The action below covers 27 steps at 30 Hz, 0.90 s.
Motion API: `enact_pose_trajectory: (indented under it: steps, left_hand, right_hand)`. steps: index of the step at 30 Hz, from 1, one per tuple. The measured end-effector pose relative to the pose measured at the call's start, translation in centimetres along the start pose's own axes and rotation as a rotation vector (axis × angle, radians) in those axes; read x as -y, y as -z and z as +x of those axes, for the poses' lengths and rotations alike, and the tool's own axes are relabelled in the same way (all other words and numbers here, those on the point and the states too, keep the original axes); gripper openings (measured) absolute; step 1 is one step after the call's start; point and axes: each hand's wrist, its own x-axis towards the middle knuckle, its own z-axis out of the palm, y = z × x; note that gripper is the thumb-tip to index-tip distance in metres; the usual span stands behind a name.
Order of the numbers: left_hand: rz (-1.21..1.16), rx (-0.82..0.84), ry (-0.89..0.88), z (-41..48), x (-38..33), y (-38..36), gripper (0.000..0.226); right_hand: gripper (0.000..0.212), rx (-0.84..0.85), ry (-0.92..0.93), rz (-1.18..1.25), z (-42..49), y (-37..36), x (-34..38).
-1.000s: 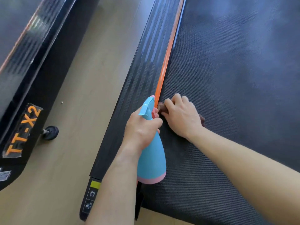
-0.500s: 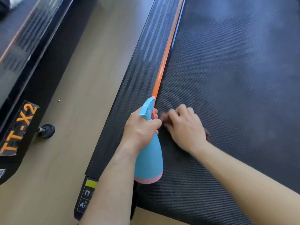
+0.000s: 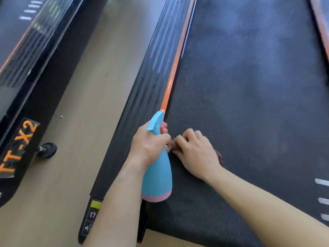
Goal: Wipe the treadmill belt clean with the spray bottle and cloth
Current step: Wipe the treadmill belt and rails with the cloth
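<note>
Two hands in shot, one spray bottle, one cloth, two treadmills. Nearest, at the bottom of the frame, the treadmill belt [image 3: 249,104] ends at bare floor [image 3: 53,220], and three white stripes [image 3: 323,200] sit on the belt at the lower right edge.

Centre frame, the left hand [image 3: 151,147] is wrapped round the neck of the blue spray bottle [image 3: 157,175] with the pink base. Its fingers are by the pink trigger and the nozzle points up the frame. The bottle is held over the line where the belt meets the orange strip [image 3: 175,77].

Right beside it, the right hand [image 3: 195,154] has curled fingers bunched down on the cloth [image 3: 218,155]. The cloth lies near the belt's left edge, mostly hidden, just dark brownish bits poking out. Loads of open belt to the right and further up.

Left of the orange strip runs the black ribbed side rail [image 3: 142,104], then a lane of floor. Then comes the second treadmill [image 3: 21,139] at far left, with an orange FT-X2 label and one small black wheel [image 3: 47,150].
</note>
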Motion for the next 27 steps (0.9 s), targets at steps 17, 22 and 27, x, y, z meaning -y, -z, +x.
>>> enact_pose_trajectory:
  steps: [17, 22, 27]
  left_hand:
    - [0.01, 0.092, -0.045, -0.3, 0.3, -0.7, 0.047]
    - [0.041, 0.146, -0.054, -1.1, 0.2, -2.1, 0.042]
    - [0.067, 0.235, -0.056, -1.4, 0.5, -4.2, 0.055]
  right_hand:
    - [0.036, 0.018, 0.015, 0.024, -4.0, 1.7, -3.7]
    - [0.036, -0.005, -0.483, 0.0, 0.5, 2.0, -6.1]
    - [0.033, 0.011, -0.185, 0.017, -8.9, 2.8, -3.1]
